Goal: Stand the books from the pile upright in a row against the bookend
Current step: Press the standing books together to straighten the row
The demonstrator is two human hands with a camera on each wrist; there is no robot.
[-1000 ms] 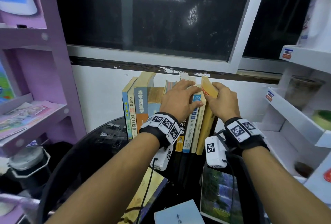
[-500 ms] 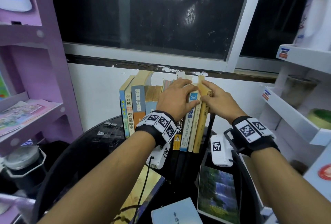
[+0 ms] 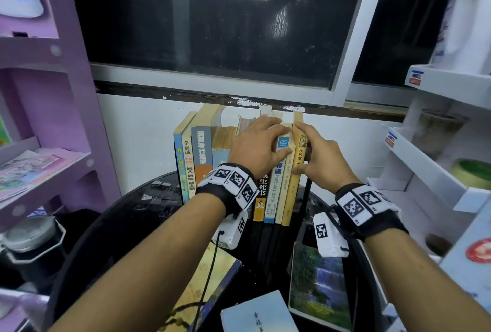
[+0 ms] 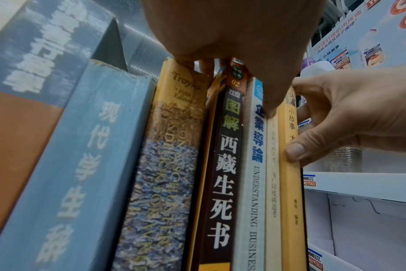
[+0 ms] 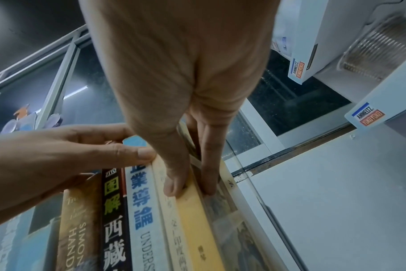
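A row of books (image 3: 196, 161) stands upright on the round black table (image 3: 127, 228) against the white wall. At its right end is a thin yellow book (image 3: 291, 198), upright against its neighbours. My right hand (image 3: 309, 152) pinches it near the top, thumb on the spine (image 4: 290, 201) and fingers along its right cover (image 5: 197, 220). My left hand (image 3: 263, 143) grips the tops of the middle books, thumb on the white-and-blue spine (image 4: 255, 183). A thin black upright (image 3: 308, 193), seemingly the bookend, stands just right of the yellow book. Three books lie flat nearer me: gold (image 3: 212, 278), pale blue (image 3: 260, 313), waterfall cover (image 3: 318, 291).
A purple shelf unit (image 3: 53, 167) with magazines stands on the left, with a dark lidded jar (image 3: 32, 246) below it. White display shelves (image 3: 425, 169) crowd the right side close to my right hand. A dark window sits above the row.
The yellow book, tilted and held by its top a second ago, now stands straight in the row. My right hand has slid lower onto its spine. My left hand stays on the book tops.
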